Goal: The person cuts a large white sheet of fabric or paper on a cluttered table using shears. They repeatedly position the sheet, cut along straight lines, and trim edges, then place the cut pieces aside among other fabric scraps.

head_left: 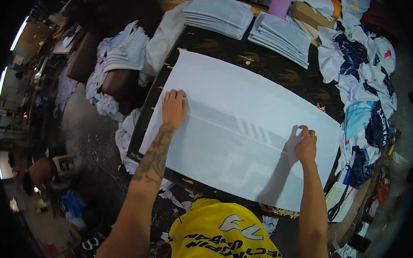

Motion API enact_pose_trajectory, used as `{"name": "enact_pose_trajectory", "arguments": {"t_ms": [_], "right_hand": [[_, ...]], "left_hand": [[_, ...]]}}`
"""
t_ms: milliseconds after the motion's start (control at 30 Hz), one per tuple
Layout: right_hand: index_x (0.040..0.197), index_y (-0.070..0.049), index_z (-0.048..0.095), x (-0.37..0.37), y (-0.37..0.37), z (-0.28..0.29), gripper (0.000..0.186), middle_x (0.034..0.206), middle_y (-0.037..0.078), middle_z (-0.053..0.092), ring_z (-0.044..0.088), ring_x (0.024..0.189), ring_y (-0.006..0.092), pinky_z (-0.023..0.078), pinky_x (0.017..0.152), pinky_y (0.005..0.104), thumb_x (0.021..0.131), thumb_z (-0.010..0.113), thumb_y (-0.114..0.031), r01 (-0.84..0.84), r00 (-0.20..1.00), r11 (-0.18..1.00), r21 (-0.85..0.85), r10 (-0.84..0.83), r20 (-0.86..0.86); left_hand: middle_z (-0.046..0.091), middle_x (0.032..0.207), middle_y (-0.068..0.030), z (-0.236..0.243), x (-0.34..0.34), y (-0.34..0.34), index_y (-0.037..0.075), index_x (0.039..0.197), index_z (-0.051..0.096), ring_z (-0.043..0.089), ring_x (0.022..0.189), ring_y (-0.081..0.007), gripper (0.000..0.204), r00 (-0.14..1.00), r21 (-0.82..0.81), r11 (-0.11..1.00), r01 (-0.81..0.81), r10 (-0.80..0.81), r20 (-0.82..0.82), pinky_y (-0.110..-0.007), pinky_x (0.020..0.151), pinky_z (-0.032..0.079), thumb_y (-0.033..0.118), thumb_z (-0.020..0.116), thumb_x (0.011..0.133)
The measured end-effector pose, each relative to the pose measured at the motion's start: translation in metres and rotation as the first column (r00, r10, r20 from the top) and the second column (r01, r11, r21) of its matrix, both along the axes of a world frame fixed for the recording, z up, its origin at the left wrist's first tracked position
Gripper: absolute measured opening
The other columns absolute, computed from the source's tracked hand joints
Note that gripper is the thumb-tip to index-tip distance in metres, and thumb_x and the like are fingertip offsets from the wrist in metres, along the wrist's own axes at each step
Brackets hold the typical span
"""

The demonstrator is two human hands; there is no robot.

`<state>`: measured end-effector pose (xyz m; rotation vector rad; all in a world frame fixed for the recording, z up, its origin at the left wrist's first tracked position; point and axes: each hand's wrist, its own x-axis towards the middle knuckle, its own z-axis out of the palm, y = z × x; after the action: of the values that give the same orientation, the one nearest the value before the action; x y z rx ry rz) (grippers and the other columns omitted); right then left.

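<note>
A large white fabric panel (218, 79) lies spread over a dark table (210, 44). Its lower half shows a faint grey band, slanted stripes and pale printed shapes. My left hand (173, 110) rests on the panel near its left edge, fingers stretched forward and pressed to the cloth. Toward the right end of the panel, my right hand (306, 146) hovers just over the surface, casting a long shadow. Its fingers are loosely bent and apart, with nothing visible in them.
Two folded cloth stacks (217, 16) (280, 39) sit along the table's far edge. Crumpled white and navy fabric (356, 66) heaps up at the right, near black-handled scissors (336, 211). More white cloth (127, 49) is piled at the left. A person (42, 173) bends down at far left.
</note>
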<state>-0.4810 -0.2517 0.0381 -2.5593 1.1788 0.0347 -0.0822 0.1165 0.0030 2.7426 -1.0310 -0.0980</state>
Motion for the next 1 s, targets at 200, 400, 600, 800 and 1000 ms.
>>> {"name": "enact_pose_trajectory", "arguments": {"t_ms": [200, 400, 600, 800, 1000], "right_hand": [[0.134, -0.018, 0.062, -0.006, -0.023, 0.005, 0.054, 0.124, 0.019, 0.061, 0.06, 0.116, 0.0406, 0.053, 0.096, 0.053, 0.083, 0.072, -0.003, 0.152, 0.983, 0.981, -0.124, -0.163, -0.086], [0.122, -0.013, 0.069, -0.037, 0.0, -0.009, 0.036, 0.113, 0.014, 0.064, 0.061, 0.107, 0.0357, 0.052, 0.091, 0.0464, 0.088, 0.078, -0.01, 0.136, 0.958, 0.982, -0.132, -0.096, 0.271], [0.097, -0.003, 0.073, -0.039, -0.138, 0.05, 0.017, 0.088, 0.014, 0.071, 0.069, 0.087, 0.0335, 0.053, 0.081, 0.0447, 0.095, 0.079, -0.019, 0.29, 0.922, 0.927, -0.239, -0.205, 0.327], [0.104, -0.005, 0.073, 0.028, -0.294, 0.073, 0.019, 0.105, 0.017, 0.074, 0.068, 0.102, 0.04, 0.053, 0.089, 0.0497, 0.093, 0.08, -0.019, 0.324, 0.907, 0.921, -0.217, -0.237, 0.349], [0.131, -0.01, 0.066, 0.095, -0.478, 0.085, 0.049, 0.134, 0.02, 0.067, 0.062, 0.127, 0.0435, 0.052, 0.105, 0.0532, 0.089, 0.085, -0.026, 0.445, 0.868, 0.732, -0.516, -0.211, 0.449]], "left_hand": [[0.049, 0.16, -0.0161, -0.004, 0.048, -0.035, 0.019, 0.161, 0.051, 0.042, 0.152, -0.0397, 0.063, 0.968, -0.249, 0.967, 0.052, 0.012, 0.251, -0.063, 0.124, 0.031, 0.041, 0.068, 0.104], [0.026, 0.18, -0.0126, -0.001, 0.055, -0.041, 0.027, 0.174, 0.03, 0.02, 0.166, -0.0406, 0.075, 0.974, 0.291, 0.954, -0.075, 0.008, 0.227, -0.073, 0.129, 0.01, 0.051, 0.057, 0.108], [0.017, 0.182, -0.0147, 0.03, 0.036, -0.045, 0.023, 0.173, 0.031, 0.011, 0.168, -0.0412, 0.068, 0.97, -0.153, 0.988, 0.022, 0.016, 0.243, -0.071, 0.13, 0.009, 0.045, 0.051, 0.112], [0.024, 0.179, -0.018, 0.05, -0.012, -0.015, 0.015, 0.169, 0.038, 0.02, 0.165, -0.0444, 0.062, 0.947, -0.152, 0.988, 0.006, 0.043, 0.319, -0.066, 0.13, 0.019, 0.04, 0.051, 0.113], [0.038, 0.17, -0.026, 0.083, -0.077, 0.061, 0.006, 0.16, 0.052, 0.041, 0.152, -0.0498, 0.063, 0.893, -0.001, 0.943, -0.332, 0.314, 0.323, -0.067, 0.119, 0.038, 0.044, 0.062, 0.11]]}}
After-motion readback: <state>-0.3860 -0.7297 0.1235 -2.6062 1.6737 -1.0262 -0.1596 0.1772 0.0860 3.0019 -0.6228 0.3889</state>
